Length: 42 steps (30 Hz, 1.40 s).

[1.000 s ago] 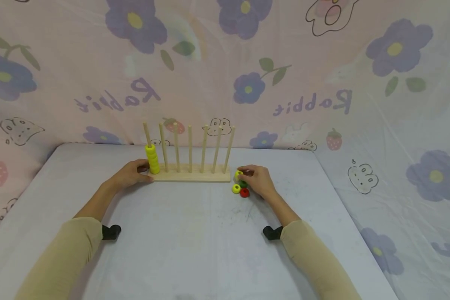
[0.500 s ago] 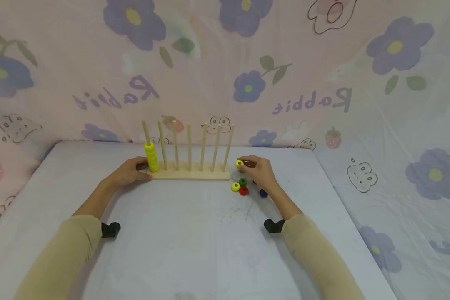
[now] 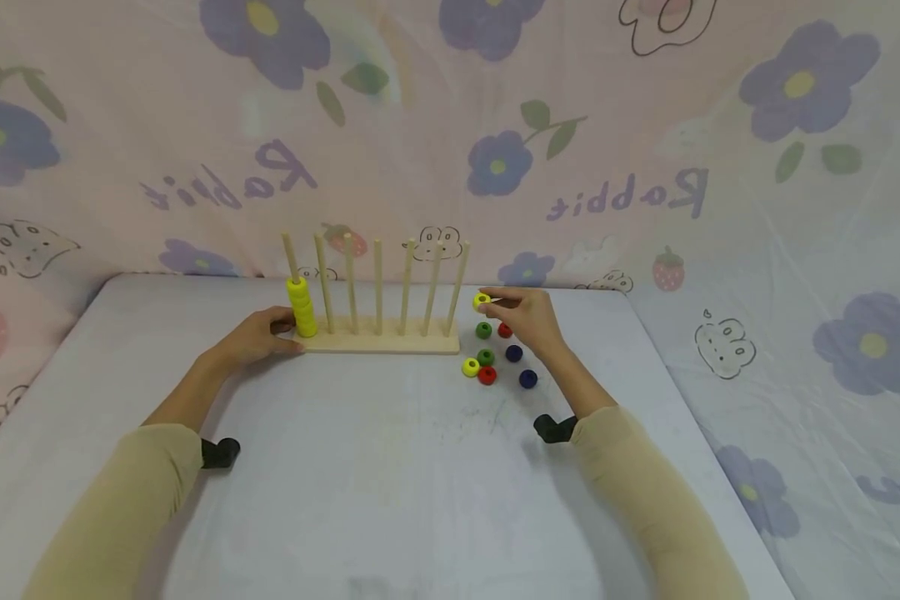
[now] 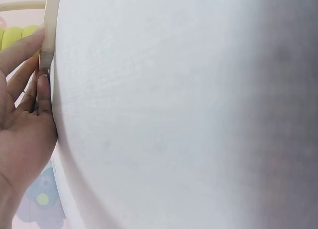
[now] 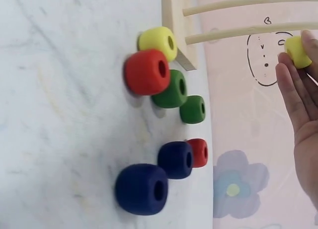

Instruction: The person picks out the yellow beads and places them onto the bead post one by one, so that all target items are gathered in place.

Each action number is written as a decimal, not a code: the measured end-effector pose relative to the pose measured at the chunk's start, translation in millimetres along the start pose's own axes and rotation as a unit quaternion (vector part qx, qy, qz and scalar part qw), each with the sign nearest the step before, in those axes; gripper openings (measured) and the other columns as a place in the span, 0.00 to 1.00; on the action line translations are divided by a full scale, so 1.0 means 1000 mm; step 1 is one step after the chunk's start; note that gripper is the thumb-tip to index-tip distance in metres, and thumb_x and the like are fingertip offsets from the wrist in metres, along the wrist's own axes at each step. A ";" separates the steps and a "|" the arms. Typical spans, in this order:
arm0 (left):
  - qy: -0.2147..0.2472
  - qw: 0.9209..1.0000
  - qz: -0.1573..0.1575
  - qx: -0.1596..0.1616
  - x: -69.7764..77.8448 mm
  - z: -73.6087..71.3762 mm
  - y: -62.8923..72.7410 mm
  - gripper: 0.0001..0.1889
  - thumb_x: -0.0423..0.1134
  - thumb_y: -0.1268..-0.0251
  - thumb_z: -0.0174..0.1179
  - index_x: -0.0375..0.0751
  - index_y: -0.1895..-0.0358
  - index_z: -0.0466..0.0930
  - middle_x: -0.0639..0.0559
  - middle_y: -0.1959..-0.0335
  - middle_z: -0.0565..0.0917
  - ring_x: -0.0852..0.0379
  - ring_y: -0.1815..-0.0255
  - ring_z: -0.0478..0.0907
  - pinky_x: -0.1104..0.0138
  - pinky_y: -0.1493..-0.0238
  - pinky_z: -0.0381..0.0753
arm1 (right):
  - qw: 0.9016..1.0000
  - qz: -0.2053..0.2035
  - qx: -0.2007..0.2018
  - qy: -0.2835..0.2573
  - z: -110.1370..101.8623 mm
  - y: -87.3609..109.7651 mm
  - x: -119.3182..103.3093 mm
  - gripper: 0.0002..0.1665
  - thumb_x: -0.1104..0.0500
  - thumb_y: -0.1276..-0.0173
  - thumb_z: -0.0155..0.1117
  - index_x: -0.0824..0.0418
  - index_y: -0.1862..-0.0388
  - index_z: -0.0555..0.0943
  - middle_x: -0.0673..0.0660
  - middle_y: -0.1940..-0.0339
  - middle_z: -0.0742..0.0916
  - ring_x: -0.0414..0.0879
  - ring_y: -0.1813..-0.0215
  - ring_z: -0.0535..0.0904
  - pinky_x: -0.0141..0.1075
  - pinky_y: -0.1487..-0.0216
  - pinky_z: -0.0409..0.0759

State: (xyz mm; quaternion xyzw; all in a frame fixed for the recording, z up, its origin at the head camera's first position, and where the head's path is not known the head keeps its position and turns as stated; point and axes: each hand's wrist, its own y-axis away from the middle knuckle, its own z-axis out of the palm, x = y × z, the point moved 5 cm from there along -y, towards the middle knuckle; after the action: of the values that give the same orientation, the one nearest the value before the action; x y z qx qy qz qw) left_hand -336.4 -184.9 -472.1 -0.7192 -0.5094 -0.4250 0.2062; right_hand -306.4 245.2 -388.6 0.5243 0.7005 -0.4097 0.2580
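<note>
A wooden peg rack [image 3: 390,342] with several upright pegs stands toward the back of the table. Yellow beads [image 3: 303,308] are stacked on its leftmost peg. My left hand [image 3: 258,337] grips the left end of the base, thumb in front; in the left wrist view fingers [image 4: 43,92] touch the base end [image 4: 48,45]. My right hand [image 3: 528,317] pinches a yellow bead [image 3: 482,301] between thumb and fingertips, raised off the table just right of the rack. The right wrist view shows this bead [image 5: 298,52] too, its hole partly hidden.
Loose beads lie on the table right of the rack: a yellow bead [image 3: 471,367], red beads [image 3: 487,376], green beads [image 3: 485,357] and dark blue beads [image 3: 528,379]. One red bead [image 3: 505,330] sits partly under my right hand. A patterned cloth [image 3: 390,125] hangs behind the table.
My right hand has lifted the yellow bead up and away from the loose beads, uncovering green, blue and red ones. My left hand keeps its hold on the rack.
</note>
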 end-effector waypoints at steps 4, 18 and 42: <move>-0.004 1.000 -0.003 0.001 0.001 -0.001 -0.001 0.41 0.37 0.38 0.69 0.26 0.27 0.58 0.28 0.28 0.63 0.33 0.27 0.60 0.44 0.25 0.56 | 1.000 -0.008 0.011 -0.009 -0.007 -0.005 -0.009 0.20 0.52 0.40 0.76 0.56 0.49 0.88 0.56 0.62 0.91 0.46 0.64 0.89 0.26 0.78 0.76; 0.000 1.000 -0.008 0.002 0.005 -0.002 -0.001 0.40 0.36 0.39 0.69 0.25 0.28 0.58 0.27 0.28 0.63 0.33 0.27 0.59 0.45 0.25 0.56 | 0.998 -0.031 -0.009 -0.055 -0.021 -0.023 -0.040 0.21 0.57 0.38 0.74 0.62 0.47 0.86 0.60 0.61 0.90 0.47 0.66 0.89 0.38 0.51 0.86; 0.006 1.000 -0.010 -0.006 -0.001 0.000 -0.001 0.41 0.38 0.38 0.69 0.27 0.27 0.58 0.29 0.28 0.62 0.33 0.27 0.59 0.45 0.25 0.56 | 0.996 -0.091 -0.016 -0.022 -0.039 -0.052 -0.100 0.19 0.58 0.38 0.75 0.60 0.48 0.86 0.55 0.57 0.90 0.42 0.63 0.88 0.34 0.52 0.85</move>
State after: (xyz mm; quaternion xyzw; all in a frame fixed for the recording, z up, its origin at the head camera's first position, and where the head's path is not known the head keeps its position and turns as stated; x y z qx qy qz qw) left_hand -337.5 -184.9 -473.3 -0.7126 -0.5129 -0.4345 0.2008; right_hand -321.7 220.4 -273.0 0.4455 0.7457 -0.4318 0.2430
